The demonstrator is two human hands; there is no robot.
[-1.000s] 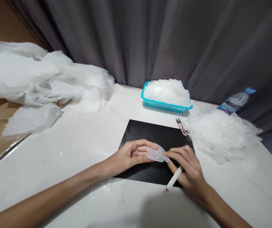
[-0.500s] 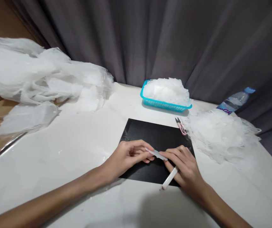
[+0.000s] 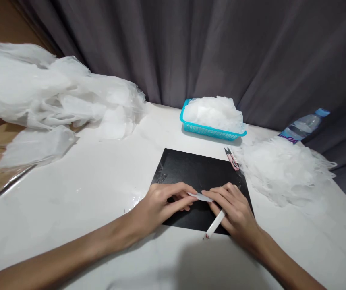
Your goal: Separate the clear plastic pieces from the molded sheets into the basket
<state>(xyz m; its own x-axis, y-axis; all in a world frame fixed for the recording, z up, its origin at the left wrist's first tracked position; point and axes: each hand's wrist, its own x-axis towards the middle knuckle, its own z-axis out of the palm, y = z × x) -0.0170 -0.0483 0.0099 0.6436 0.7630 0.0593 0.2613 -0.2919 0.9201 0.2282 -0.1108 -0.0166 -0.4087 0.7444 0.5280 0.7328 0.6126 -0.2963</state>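
A small white translucent piece [image 3: 202, 197] is pinched between my two hands above a black mat [image 3: 197, 165]. My left hand [image 3: 173, 199] holds its left end between thumb and fingertips. The fingertips of my right hand [image 3: 235, 207] grip its right end. A white pen-like tool [image 3: 216, 224] is also tucked in my right hand, its reddish tip pointing down toward the mat's near edge. Pink snips with dark blades [image 3: 232, 159] lie at the mat's back right corner.
A blue basket [image 3: 212, 132] heaped with white pieces stands behind the mat. Loose white pieces [image 3: 284, 171] are piled at right, before a tilted bottle [image 3: 304, 127]. Larger white sheets [image 3: 79, 96] fill the back left. A grey curtain [image 3: 173, 48] hangs behind the table.
The white piece now looks flatter between my fingers, and my left hand sits slightly lower and further right. Both hands keep their grip.
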